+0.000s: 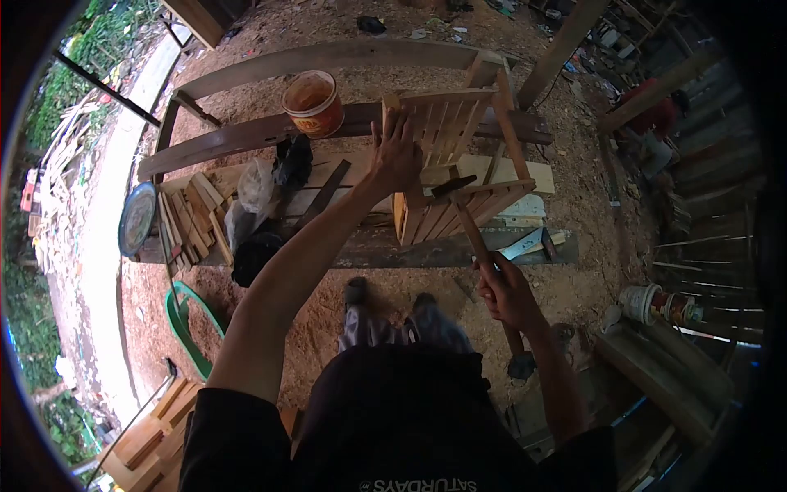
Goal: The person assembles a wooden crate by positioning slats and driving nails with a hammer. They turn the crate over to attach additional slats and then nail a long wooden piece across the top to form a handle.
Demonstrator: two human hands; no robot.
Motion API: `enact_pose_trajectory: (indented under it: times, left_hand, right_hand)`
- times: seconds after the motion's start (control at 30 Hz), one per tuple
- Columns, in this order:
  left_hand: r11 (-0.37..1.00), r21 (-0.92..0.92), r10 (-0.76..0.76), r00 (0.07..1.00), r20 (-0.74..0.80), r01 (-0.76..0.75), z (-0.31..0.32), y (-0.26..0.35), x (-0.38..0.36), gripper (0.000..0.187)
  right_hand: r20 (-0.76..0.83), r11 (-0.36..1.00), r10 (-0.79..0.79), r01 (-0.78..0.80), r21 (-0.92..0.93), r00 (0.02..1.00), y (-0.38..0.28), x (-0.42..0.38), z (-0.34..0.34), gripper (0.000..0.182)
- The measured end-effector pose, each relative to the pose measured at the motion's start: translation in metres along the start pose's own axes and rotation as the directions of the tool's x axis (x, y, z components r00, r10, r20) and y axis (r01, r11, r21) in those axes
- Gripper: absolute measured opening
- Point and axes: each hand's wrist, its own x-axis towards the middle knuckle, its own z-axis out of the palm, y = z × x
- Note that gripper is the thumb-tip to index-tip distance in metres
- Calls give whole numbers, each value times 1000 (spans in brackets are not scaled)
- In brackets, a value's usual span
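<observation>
A slatted wooden piece point(447, 123), like a small crate or rack, rests on the plank bench point(352, 256) in front of me. My left hand point(395, 156) lies against its near-left end, fingers stretched upward along the wood. In my right hand point(504, 291) is a hammer point(471, 225), gripped around its wooden handle. Its dark head overlaps the slatted piece's inner side in this view. Just right of the piece, a handsaw point(523, 246) lies on the bench.
Wood offcuts point(193, 217), a clear plastic bag point(256, 190) and a paint bucket point(313, 104) are on the bench's left half. A round lid point(138, 219) leans at its left end. A green hoop-shaped object point(179, 328) lies on the ground. Another person point(656, 115) is at the far right.
</observation>
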Motion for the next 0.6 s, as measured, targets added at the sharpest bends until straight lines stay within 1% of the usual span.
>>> enact_pose_trajectory:
  times: [0.03, 0.07, 0.1, 0.17, 0.2, 0.27, 0.33, 0.37, 0.4, 0.47, 0.5, 0.57, 0.6]
  left_hand:
    - [1000, -11, -2, 1000, 4, 2, -1, 1, -1, 62]
    - [1000, -22, -2, 1000, 8, 2, -2, 1, 1, 62]
    - [998, -51, 23, 999, -48, -25, 4, -4, 3, 61]
    - [991, -109, 63, 987, -150, -80, 22, -19, 0, 59]
    - [989, -135, 31, 980, -197, -59, 20, -19, 0, 59]
    - [980, -196, -36, 957, -287, -21, 19, -17, -6, 59]
    - [897, -396, -277, 947, -161, 196, 11, -7, -15, 60]
    - [824, -476, -388, 918, -80, 307, 6, -3, -21, 61]
    - [745, -559, -421, 906, 31, 365, 1, -1, -29, 65]
    - [551, -679, -441, 860, 257, 485, -8, 4, -47, 73]
    - [568, -676, -389, 877, 282, 470, -3, 1, -56, 76]
    - [602, -670, -280, 901, 332, 434, 10, -12, -71, 80]
    - [540, -683, -277, 870, 408, 492, 2, -11, -70, 82]
  right_hand:
    - [-68, 980, -130, 117, -160, 989, 7, 1, 3, 23]
    - [-116, 922, -266, 218, -322, 957, 17, 3, 6, 23]
    - [-140, 828, -402, 293, -479, 905, 22, 4, 9, 22]
    - [-152, 802, -444, 317, -506, 883, 22, 0, 19, 23]
    - [-159, 788, -469, 330, -519, 869, 20, 0, 23, 23]
    - [-136, 782, -422, 284, -555, 896, 18, 0, 27, 23]
    - [-140, 783, -382, 240, -573, 913, 21, 0, 32, 24]
    - [-150, 786, -370, 223, -576, 917, 24, 3, 34, 25]
    - [-157, 788, -358, 207, -580, 921, 26, 4, 37, 26]
    - [-189, 808, -307, 150, -570, 933, 21, 2, 44, 29]
    - [-208, 817, -282, 120, -564, 937, 18, 1, 47, 30]
    - [-211, 806, -304, 133, -576, 929, 24, 5, 50, 33]
    - [-210, 802, -312, 138, -581, 927, 27, 6, 52, 34]
